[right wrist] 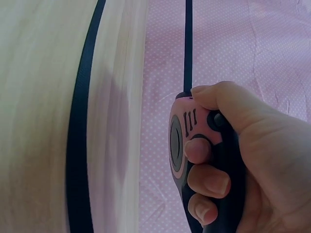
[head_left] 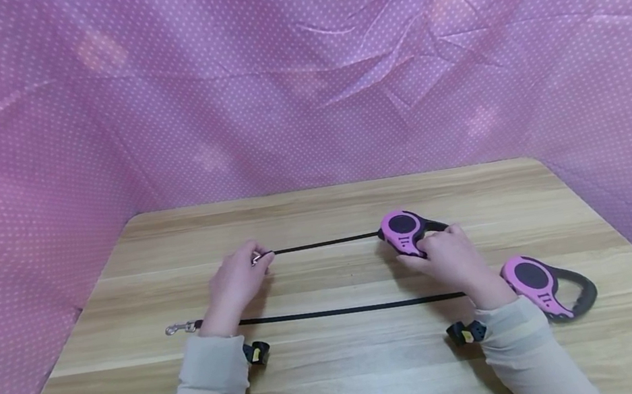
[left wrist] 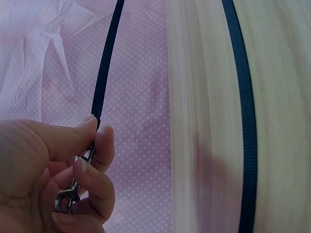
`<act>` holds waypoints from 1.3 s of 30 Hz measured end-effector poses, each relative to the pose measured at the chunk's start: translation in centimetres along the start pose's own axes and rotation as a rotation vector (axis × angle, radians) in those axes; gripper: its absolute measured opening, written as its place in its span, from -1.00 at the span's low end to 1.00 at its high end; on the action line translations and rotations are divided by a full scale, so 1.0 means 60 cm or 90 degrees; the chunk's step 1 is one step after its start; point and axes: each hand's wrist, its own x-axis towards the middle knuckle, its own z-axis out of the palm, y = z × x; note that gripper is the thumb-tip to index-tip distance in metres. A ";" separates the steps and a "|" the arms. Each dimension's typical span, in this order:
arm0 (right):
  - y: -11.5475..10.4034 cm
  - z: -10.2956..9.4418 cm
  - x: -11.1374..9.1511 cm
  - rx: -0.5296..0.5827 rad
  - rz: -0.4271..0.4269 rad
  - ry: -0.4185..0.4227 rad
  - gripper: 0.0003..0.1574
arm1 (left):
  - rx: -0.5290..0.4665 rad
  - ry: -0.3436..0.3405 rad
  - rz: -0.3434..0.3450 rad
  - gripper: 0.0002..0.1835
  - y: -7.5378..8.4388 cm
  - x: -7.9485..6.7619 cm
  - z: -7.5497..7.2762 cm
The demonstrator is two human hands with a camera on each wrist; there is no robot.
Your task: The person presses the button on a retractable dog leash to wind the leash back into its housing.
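Observation:
My right hand (head_left: 450, 258) grips the black handle of a pink and black retractable dog leash (head_left: 401, 232), fingers curled through the handle opening. In the right wrist view, the thumb lies at the casing's front, beside where the strap comes out. A black strap (head_left: 326, 244) runs nearly straight from that casing to my left hand (head_left: 239, 280). The left thumb and fingers pinch the strap's end and its metal snap hook (left wrist: 68, 194), with the hook partly hidden among the fingers. Nearer me, a second pink retractable leash (head_left: 527, 281) lies on the table with its strap drawn out.
The second leash's strap (head_left: 339, 310) crosses the wooden table (head_left: 367, 373) below both hands and passes behind the wrists. Its snap hook (head_left: 181, 327) lies at the left. Pink dotted cloth (head_left: 304, 117) hangs around the table's back and sides.

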 end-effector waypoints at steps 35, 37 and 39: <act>-0.023 0.010 -0.002 -0.013 -0.052 0.007 -0.35 | 0.023 0.008 0.034 -0.74 0.016 -0.009 0.011; -0.023 0.010 -0.002 -0.012 -0.054 0.009 -0.35 | 0.029 0.011 0.037 -0.74 0.017 -0.009 0.011; -0.024 0.011 -0.001 -0.010 -0.056 0.010 -0.35 | 0.028 0.010 0.038 -0.74 0.018 -0.009 0.012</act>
